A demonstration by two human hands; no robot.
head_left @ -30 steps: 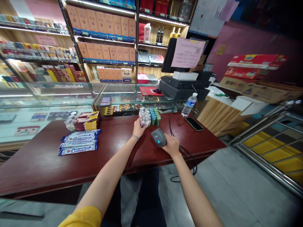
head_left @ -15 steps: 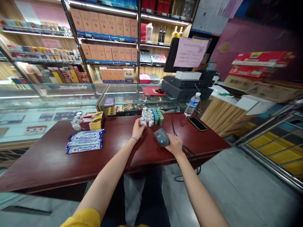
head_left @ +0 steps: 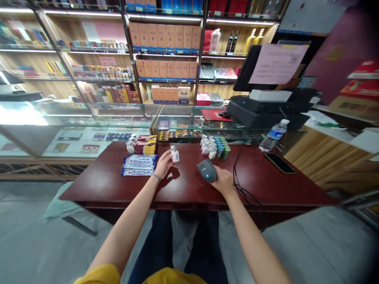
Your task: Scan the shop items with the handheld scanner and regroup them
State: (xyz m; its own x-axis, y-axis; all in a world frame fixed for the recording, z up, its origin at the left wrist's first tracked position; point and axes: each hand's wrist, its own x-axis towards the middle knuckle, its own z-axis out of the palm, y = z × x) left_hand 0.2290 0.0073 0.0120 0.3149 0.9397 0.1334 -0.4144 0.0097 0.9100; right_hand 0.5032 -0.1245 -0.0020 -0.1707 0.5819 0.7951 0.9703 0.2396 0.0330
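Note:
My left hand point(head_left: 164, 164) pinches a small white bottle point(head_left: 175, 155) with printing on it, held up above the dark red table. In my right hand point(head_left: 224, 181) is a dark grey barcode scanner point(head_left: 207, 170) with a blue light lit, its head tilted toward the bottle. Behind the scanner stand small white bottles point(head_left: 208, 147) beside blue and green small packs point(head_left: 222, 148). To the left of my left hand lie several blue-and-white wrapped bars point(head_left: 137, 165). Maroon-and-yellow packs point(head_left: 147, 145) are stacked behind them, next to more white bottles point(head_left: 130, 144).
On the right side of the table point(head_left: 112, 189) are a water bottle point(head_left: 273, 136), a phone point(head_left: 280, 163) and a black cable point(head_left: 236, 177). A glass display counter point(head_left: 127, 114) runs behind, with a monitor point(head_left: 247, 69) on it. A stool point(head_left: 60, 203) stands at the left.
My left hand has lifted the white bottle away from the group and carried it left. The view has turned left, and the scanner stays in my right hand.

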